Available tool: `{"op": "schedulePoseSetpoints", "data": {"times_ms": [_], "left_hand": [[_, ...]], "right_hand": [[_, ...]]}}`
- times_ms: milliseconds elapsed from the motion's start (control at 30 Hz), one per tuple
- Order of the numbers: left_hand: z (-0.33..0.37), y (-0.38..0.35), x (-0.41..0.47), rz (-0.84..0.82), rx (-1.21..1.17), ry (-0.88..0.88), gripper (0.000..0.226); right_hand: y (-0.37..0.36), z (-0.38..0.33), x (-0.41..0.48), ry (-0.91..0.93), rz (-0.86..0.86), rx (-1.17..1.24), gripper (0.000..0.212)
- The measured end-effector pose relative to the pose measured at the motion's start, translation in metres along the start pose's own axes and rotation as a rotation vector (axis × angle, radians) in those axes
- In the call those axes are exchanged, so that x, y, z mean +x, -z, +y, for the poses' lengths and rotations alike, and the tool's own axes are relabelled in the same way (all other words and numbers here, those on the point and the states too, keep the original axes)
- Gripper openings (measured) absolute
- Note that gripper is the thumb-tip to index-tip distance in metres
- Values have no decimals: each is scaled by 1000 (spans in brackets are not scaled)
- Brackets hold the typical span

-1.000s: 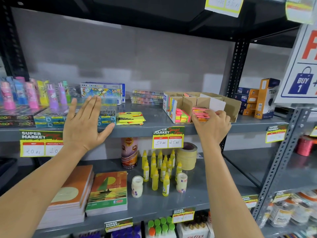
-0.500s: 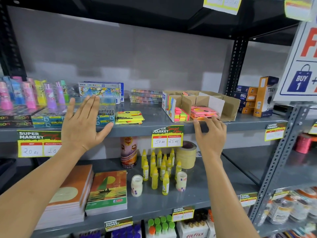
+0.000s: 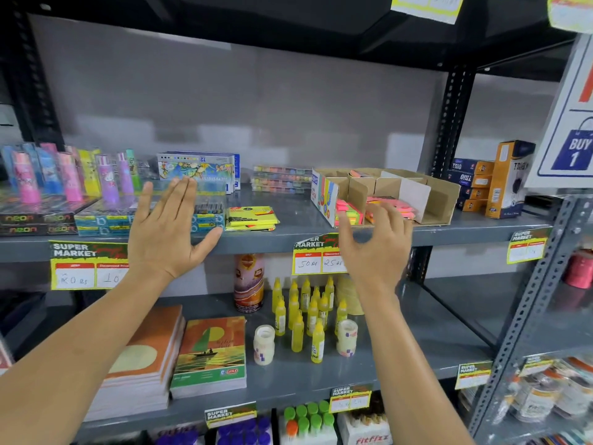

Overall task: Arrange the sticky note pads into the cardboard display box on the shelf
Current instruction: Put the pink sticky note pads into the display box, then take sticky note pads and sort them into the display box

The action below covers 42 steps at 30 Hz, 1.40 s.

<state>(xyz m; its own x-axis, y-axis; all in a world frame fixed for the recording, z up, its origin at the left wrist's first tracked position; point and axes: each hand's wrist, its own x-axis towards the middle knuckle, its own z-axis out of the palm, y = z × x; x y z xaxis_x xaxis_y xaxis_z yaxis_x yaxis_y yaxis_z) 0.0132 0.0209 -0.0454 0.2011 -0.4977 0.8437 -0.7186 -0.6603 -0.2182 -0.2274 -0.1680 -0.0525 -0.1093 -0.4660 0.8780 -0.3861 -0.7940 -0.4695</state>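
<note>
Brown cardboard display box (image 3: 439,200) with pink sticky note pads (image 3: 390,205) near grey shelf's (image 3: 288,234) front edge, yellow pads (image 3: 251,216) left of it, right hand (image 3: 375,252) fingers curled apart, empty, left hand (image 3: 167,232) flat, fingers spread, empty

Cardboard display box (image 3: 439,200) sits right on the upper shelf (image 3: 288,237), sticky note pads (image 3: 349,213) in its front compartments. Loose pad stack (image 3: 251,217) lies left of it; glue bottles (image 3: 305,313) on shelf below.
</note>
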Motion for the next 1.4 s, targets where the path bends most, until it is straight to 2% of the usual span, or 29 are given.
{"op": "schedulePoseSetpoints", "data": {"times_ms": [133, 267, 467, 700, 933, 1267, 1400], "left_hand": [[0, 1, -1, -6, 1, 1, 88], [0, 1, -1, 3, 4, -4, 86], [1, -1, -1, 21, 7, -4, 87], [-1, -3, -1, 43, 5, -15, 86], [-2, -4, -1, 47, 12, -25, 86], [-1, -3, -1, 50, 11, -26, 86], [-1, -2, -1, 52, 9, -26, 86]], "right_hand": [[-13, -60, -10, 105, -89, 113, 39], [-37, -100, -23, 151, -326, -52, 52], [-57, -111, -33, 151, -462, -159, 59], [-58, -110, -19, 57, -584, -154, 48], [-61, -121, -22, 52, -596, -172, 58], [-71, -128, -13, 9, -687, -204, 53], [-70, -129, -14, 18, -653, -145, 44]]}}
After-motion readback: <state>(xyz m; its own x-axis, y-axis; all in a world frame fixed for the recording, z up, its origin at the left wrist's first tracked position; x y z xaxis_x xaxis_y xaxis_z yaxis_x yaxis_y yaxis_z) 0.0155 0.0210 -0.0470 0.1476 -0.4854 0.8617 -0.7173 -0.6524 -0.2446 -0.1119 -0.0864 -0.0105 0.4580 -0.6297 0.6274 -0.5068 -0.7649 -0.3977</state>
